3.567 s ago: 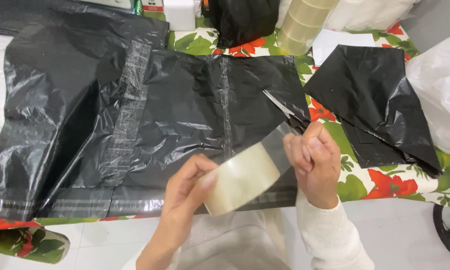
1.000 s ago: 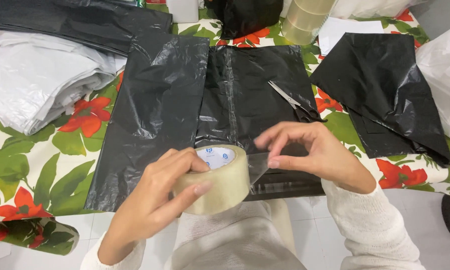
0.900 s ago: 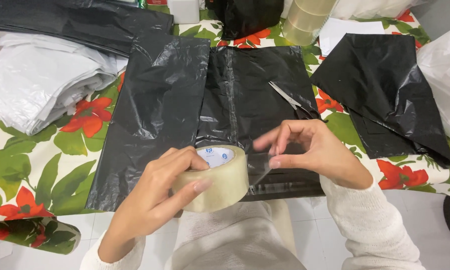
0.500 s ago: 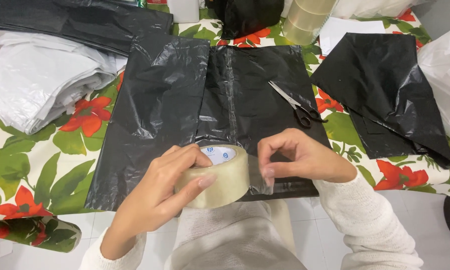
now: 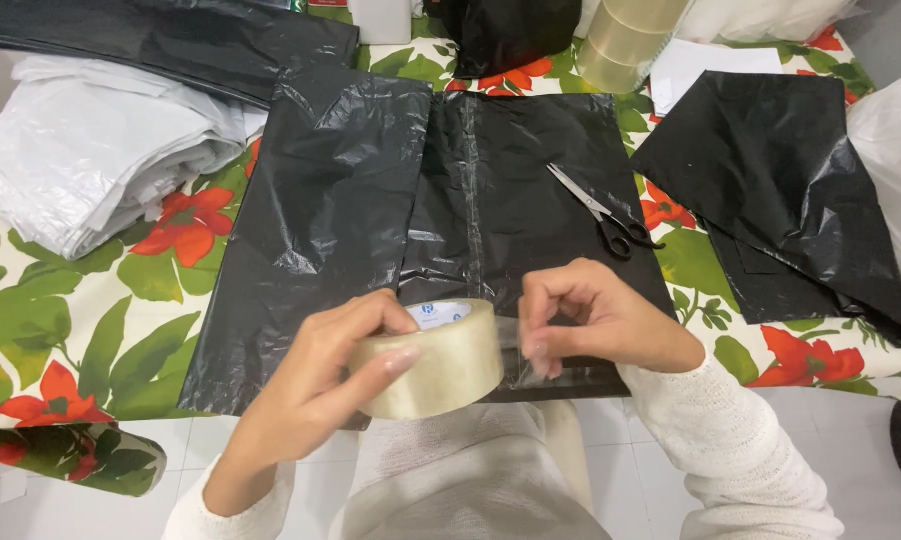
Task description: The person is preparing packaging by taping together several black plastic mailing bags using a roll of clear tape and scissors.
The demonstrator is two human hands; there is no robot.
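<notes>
Hands point(image 5: 310, 400) w/ tape roll point(image 5: 435, 360) over floral tablecloth point(image 5: 90, 310), white tile floor point(image 5: 870, 420).

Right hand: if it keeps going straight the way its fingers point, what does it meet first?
The right hand points left; probably the tape roll held by the left hand, though depth is unclear.

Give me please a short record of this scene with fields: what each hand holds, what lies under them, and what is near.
left hand: grips a roll of clear tape
right hand: pinches the pulled-out tape end
under the hands: black plastic bag spread flat on a flowered tablecloth
on the bag: scissors, lying apart from both hands
left side: pile of white plastic bags
right side: folded black plastic sheet
far edge: stack of tape rolls
</notes>
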